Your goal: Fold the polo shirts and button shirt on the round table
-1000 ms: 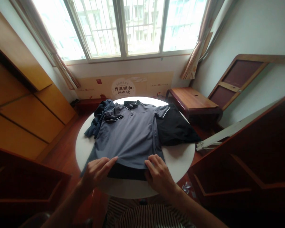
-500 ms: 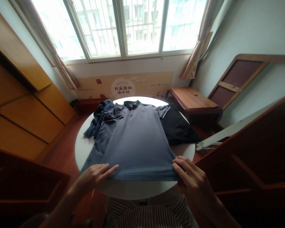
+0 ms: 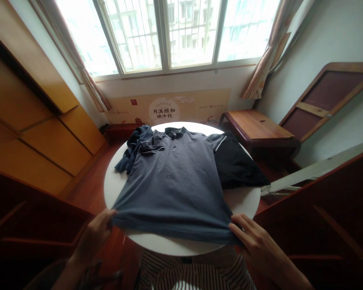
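A grey-blue polo shirt (image 3: 175,181) lies front up on a round white table (image 3: 151,244), its collar toward the window and its hem toward me. My left hand (image 3: 100,225) pinches the hem's left corner just past the table's edge. At the right corner of the hem, my right hand (image 3: 251,233) is closed on the fabric. The hem is stretched between both hands, with creases running across the lower part. The left sleeve is partly folded; the right one rests over a black garment (image 3: 237,165).
A crumpled navy garment (image 3: 133,147) lies at the table's far left. Behind on the right stands a low wooden table (image 3: 257,125). Dark wooden panels (image 3: 326,217) flank me, and orange cabinets (image 3: 48,141) line the left wall.
My left hand has moved left and now grips the hem's corner, pulling out the left side that was folded. My right hand keeps its hold. The view has shifted slightly.
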Action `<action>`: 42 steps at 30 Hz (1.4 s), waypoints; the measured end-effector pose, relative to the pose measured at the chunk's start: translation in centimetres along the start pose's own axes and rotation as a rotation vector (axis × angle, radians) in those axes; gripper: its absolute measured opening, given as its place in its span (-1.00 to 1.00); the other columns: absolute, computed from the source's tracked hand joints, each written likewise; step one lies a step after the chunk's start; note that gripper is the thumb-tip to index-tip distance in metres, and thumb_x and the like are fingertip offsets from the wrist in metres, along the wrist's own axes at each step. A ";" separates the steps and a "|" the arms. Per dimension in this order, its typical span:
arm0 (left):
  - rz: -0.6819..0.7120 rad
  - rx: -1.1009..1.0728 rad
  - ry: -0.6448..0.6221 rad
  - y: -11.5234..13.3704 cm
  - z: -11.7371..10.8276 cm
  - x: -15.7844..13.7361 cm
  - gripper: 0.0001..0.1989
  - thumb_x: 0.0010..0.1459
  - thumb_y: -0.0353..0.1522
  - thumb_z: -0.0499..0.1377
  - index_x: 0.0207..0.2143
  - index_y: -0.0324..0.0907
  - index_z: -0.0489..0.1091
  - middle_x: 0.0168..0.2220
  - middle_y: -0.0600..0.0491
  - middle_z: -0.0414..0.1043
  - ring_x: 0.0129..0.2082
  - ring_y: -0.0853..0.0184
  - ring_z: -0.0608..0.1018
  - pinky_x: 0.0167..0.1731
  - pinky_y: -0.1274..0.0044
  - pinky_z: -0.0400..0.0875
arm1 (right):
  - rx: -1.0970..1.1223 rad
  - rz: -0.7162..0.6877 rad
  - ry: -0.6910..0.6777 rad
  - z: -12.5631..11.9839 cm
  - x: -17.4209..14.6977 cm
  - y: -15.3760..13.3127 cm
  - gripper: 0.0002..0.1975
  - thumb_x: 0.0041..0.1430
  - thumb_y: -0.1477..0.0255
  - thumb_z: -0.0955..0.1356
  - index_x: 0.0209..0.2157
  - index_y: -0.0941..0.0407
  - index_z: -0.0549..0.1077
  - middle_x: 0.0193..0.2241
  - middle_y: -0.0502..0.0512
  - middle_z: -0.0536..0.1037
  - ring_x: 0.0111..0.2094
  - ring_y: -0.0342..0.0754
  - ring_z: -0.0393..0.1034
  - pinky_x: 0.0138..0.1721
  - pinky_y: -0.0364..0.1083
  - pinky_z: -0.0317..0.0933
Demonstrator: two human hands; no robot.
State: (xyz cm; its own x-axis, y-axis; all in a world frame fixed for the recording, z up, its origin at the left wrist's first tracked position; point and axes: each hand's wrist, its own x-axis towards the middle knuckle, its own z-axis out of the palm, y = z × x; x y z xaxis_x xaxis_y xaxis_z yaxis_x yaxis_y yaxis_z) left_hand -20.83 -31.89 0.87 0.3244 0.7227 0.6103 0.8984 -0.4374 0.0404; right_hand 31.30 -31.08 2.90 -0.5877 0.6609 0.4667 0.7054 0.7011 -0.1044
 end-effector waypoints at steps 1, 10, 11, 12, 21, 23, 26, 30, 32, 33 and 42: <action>0.034 0.004 0.017 0.0 -0.4 -0.2 -0.73 0.13 -0.57 0.04 -0.18 -0.10 0.38 -0.32 0.05 0.54 -0.33 0.28 0.63 -0.29 0.53 0.56 | -0.004 -0.017 0.005 -0.1 -0.3 0.3 -0.53 -0.14 0.74 0.23 -0.17 0.15 0.46 -0.14 0.25 0.49 -0.09 0.07 0.39 -0.10 0.00 0.44; -0.029 -0.268 -0.396 0.4 -2.8 -0.8 -0.79 0.21 -0.54 0.02 -0.46 -0.16 0.31 -0.54 0.15 0.34 -0.56 0.46 0.42 -0.50 0.67 0.35 | -0.025 -0.053 -0.079 0.1 -2.8 2.1 -0.54 -0.04 0.65 0.27 -0.08 0.09 0.48 -0.04 0.23 0.51 0.01 0.13 0.38 -0.07 0.06 0.40; -0.062 -0.292 -0.450 0.4 -3.1 -0.4 -0.81 0.23 -0.49 0.04 -0.45 -0.16 0.31 -0.53 0.15 0.34 -0.56 0.46 0.41 -0.51 0.67 0.33 | -0.019 -0.051 -0.096 -0.5 -2.7 2.0 -0.59 0.01 0.62 0.30 -0.08 0.08 0.48 -0.04 0.24 0.51 0.01 0.14 0.39 -0.07 0.08 0.40; -0.095 -0.305 -0.476 0.3 -3.3 0.3 -0.82 0.26 -0.44 0.07 -0.44 -0.17 0.32 -0.53 0.16 0.34 -0.56 0.46 0.41 -0.52 0.67 0.32 | -0.004 -0.048 -0.119 -1.1 -2.2 1.9 -0.67 0.07 0.55 0.33 -0.10 0.06 0.49 -0.06 0.23 0.52 -0.02 0.15 0.40 -0.09 0.09 0.40; 0.086 -0.031 -0.382 -0.7 3.8 18.1 -0.73 0.25 -0.48 0.05 -0.08 -0.20 0.48 -0.16 -0.08 0.50 -0.12 0.22 0.52 -0.06 0.42 0.40 | 0.251 -0.261 -0.344 -1.9 14.4 -1.3 -0.79 0.38 0.35 0.27 -0.32 0.11 0.46 -0.37 0.08 0.50 -0.32 -0.06 0.40 -0.23 -0.05 0.29; 0.128 0.068 -0.468 -1.3 7.2 22.3 -0.49 0.09 -0.60 0.08 0.09 -0.16 0.43 0.10 -0.13 0.42 0.11 0.12 0.42 0.11 0.30 0.30 | 0.268 -0.362 -0.399 0.9 18.8 -2.5 -0.79 0.35 0.30 0.31 -0.27 0.13 0.49 -0.32 0.10 0.53 -0.29 -0.07 0.43 -0.22 -0.08 0.29; 0.091 0.195 -0.585 -3.1 11.5 26.2 -0.22 -0.06 -0.65 0.14 0.25 -0.09 0.27 0.34 -0.09 0.16 0.33 0.02 0.15 0.26 0.10 0.07 | 0.230 -0.425 -0.435 5.8 22.6 -3.9 -0.65 0.33 0.20 0.32 -0.05 0.17 0.50 -0.04 0.26 0.53 -0.03 0.08 0.43 -0.02 0.05 0.30; -0.016 0.163 -0.561 -6.1 14.5 27.7 -0.39 -0.02 -0.62 0.14 0.11 -0.12 0.43 0.28 -0.10 0.25 0.31 0.04 0.19 0.27 0.12 0.07 | 0.265 -0.352 -0.472 10.4 22.0 -4.8 -0.34 0.31 0.00 0.25 0.29 0.07 0.27 0.34 0.30 0.17 0.33 0.38 0.00 0.20 0.44 -0.02; -0.084 0.013 -0.478 -7.4 15.0 27.8 -0.60 0.03 -0.56 0.13 -0.07 -0.18 0.52 0.13 -0.13 0.41 0.21 0.08 0.34 0.23 0.24 0.19 | 0.322 -0.325 -0.478 11.4 20.8 -4.9 -0.29 0.32 -0.05 0.19 0.35 0.03 0.17 0.39 0.26 0.07 0.39 0.37 -0.17 0.26 0.47 -0.22; -0.152 -0.082 -0.406 -8.0 15.1 27.9 -0.67 0.05 -0.53 0.13 -0.13 -0.20 0.53 0.05 -0.14 0.48 0.14 0.11 0.41 0.19 0.30 0.24 | 0.344 -0.315 -0.468 11.6 20.2 -4.9 -0.29 0.33 -0.05 0.17 0.37 0.02 0.14 0.40 0.24 0.03 0.40 0.34 -0.23 0.28 0.46 -0.29; -1.020 -0.440 0.077 -13.4 15.2 29.9 -0.57 -0.04 -0.36 0.15 -0.07 -0.33 0.37 -0.35 -0.06 0.46 -0.39 0.23 0.51 -0.37 0.38 0.49 | 0.414 -0.301 -0.469 11.6 19.8 -4.7 -0.30 0.33 -0.03 0.18 0.37 0.02 0.13 0.41 0.22 -0.01 0.42 0.29 -0.30 0.31 0.43 -0.42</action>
State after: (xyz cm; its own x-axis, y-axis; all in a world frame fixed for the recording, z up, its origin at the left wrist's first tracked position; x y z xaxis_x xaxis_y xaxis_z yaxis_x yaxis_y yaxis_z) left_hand -18.69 3.70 6.59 -0.5394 0.8231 0.1779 0.5449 0.1800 0.8190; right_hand 11.76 -18.18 2.47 -0.9092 0.4021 0.1084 0.3304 0.8549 -0.4000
